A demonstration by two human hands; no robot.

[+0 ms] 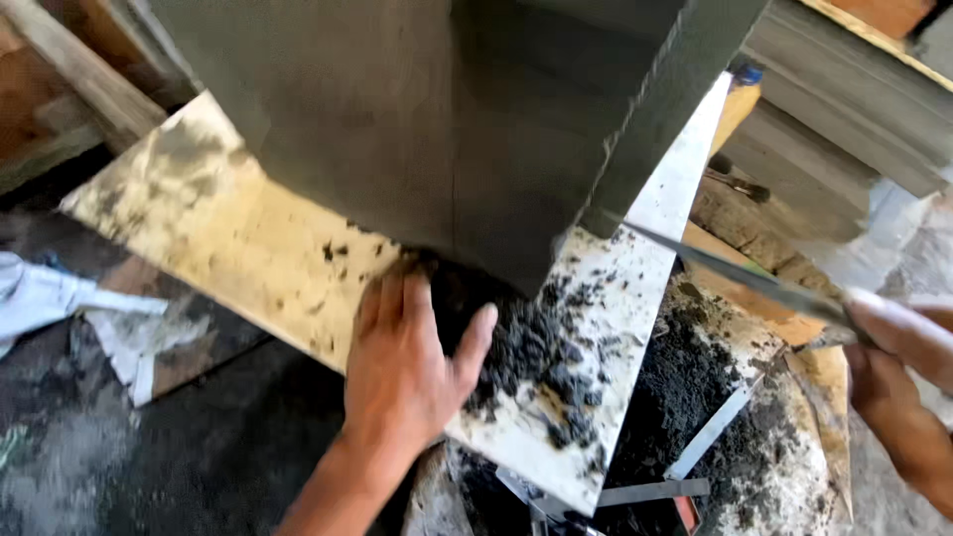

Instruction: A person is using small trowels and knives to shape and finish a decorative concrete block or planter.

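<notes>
My left hand (409, 359) lies flat, fingers apart, on a mortar-stained flat board (228, 238), its fingertips at the foot of a dark grey plastered block (437, 119). Loose clumps of wet dark mortar (536, 362) are scattered on the board just right of the thumb. My right hand (898, 382) at the right edge grips a long metal trowel blade (735, 270), whose tip reaches the block's lower right corner.
A heap of dark mortar (695, 397) lies below the board's right side, with a flat metal strip (710, 442) in it. Crumpled white paper (60, 298) sits at the left. Wooden planks (89, 79) and grey slabs (854, 119) border the top.
</notes>
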